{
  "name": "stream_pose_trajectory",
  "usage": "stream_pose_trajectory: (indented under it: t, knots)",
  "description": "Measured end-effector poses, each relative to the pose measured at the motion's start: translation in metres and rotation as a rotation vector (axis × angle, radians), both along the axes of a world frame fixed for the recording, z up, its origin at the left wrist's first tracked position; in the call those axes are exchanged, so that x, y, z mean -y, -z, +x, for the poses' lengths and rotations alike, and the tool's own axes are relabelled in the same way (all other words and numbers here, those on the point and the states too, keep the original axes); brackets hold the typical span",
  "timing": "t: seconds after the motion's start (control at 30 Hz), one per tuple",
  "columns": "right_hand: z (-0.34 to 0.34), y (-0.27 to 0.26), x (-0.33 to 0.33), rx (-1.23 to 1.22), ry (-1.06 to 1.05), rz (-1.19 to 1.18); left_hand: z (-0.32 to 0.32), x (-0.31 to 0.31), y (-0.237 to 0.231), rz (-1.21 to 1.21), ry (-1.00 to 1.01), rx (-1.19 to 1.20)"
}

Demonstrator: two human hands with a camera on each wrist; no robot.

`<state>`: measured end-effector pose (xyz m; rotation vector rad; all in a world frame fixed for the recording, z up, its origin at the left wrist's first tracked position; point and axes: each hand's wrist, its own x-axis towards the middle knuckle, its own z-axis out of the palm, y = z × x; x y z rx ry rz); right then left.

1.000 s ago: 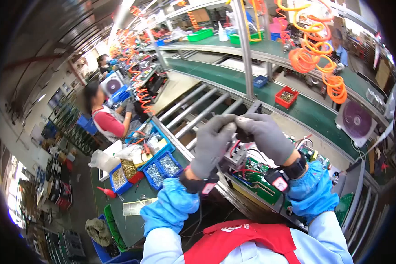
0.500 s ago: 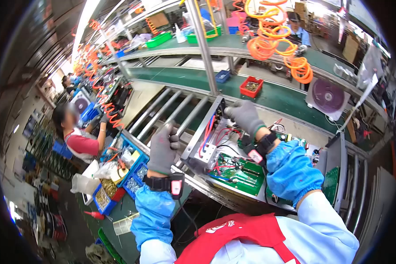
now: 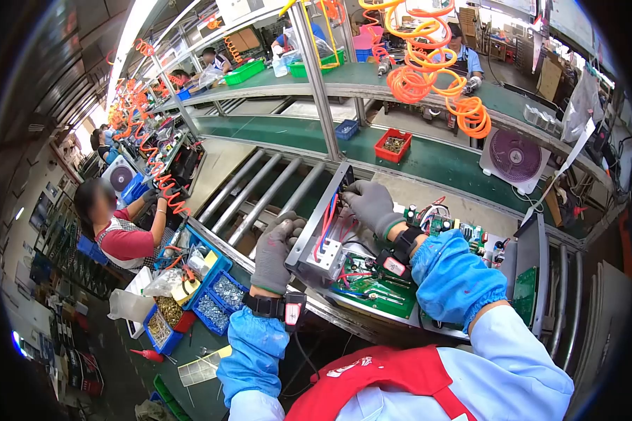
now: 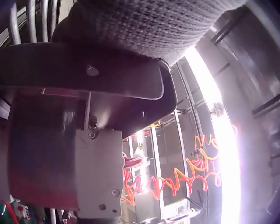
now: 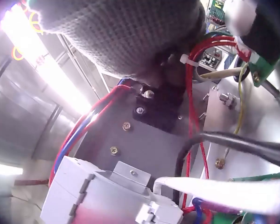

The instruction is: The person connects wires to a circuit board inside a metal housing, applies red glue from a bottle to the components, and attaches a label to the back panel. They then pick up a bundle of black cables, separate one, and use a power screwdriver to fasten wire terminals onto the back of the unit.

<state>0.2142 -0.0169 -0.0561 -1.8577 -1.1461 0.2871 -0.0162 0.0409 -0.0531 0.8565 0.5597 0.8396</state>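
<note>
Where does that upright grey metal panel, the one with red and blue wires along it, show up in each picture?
Head: the upright grey metal panel stands near the centre.
Left wrist: it crosses the upper left, looking almost black.
Right wrist: its face fills the middle.
Shared landmark: the white boxy block with a glossy middle, just below centre in head, lower left in left wrist, bottom in right wrist.
</note>
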Motion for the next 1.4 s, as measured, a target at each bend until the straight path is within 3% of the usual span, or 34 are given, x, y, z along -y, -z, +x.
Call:
stream_pose_trajectory:
  t: [0.1, 0.3, 0.4, 0.6, 0.8, 0.9, 1.2, 1.3, 1.4]
  knots:
    - [-0.004, -0.002, 0.004, -0.112, -0.034, 0.014, 0.003, 0.004, -0.007, 0.009, -0.034, -0.043]
    - [0.001, 0.018, -0.005, 0.194, 0.009, 0.085, -0.001, 0.000, -0.007, -0.030, 0.066, -0.067]
    - [0.001, 0.021, -0.006, 0.200, 0.012, 0.127, -0.002, -0.002, -0.004, -0.020, 0.104, -0.061]
    - [-0.001, 0.020, -0.006, 0.254, 0.020, 0.166, 0.002, 0.000, 0.000, -0.040, -0.002, -0.067]
    - [0.002, 0.009, -0.009, -0.116, -0.040, -0.050, 0.000, -0.004, 0.004, 0.020, 0.011, -0.060]
    - [0.002, 0.000, -0.005, -0.071, -0.057, -0.074, 0.001, 0.002, -0.003, 0.072, -0.013, -0.080]
    - [-0.005, -0.005, 0.007, -0.338, -0.123, 0.052, 0.002, 0.005, -0.008, 0.048, -0.037, -0.116]
    - [0.003, 0.018, -0.006, 0.512, -0.005, 0.225, 0.003, 0.008, -0.012, 0.064, -0.036, -0.106]
    - [0.003, 0.021, -0.006, 0.573, -0.013, 0.209, 0.003, 0.009, -0.011, 0.075, -0.042, -0.103]
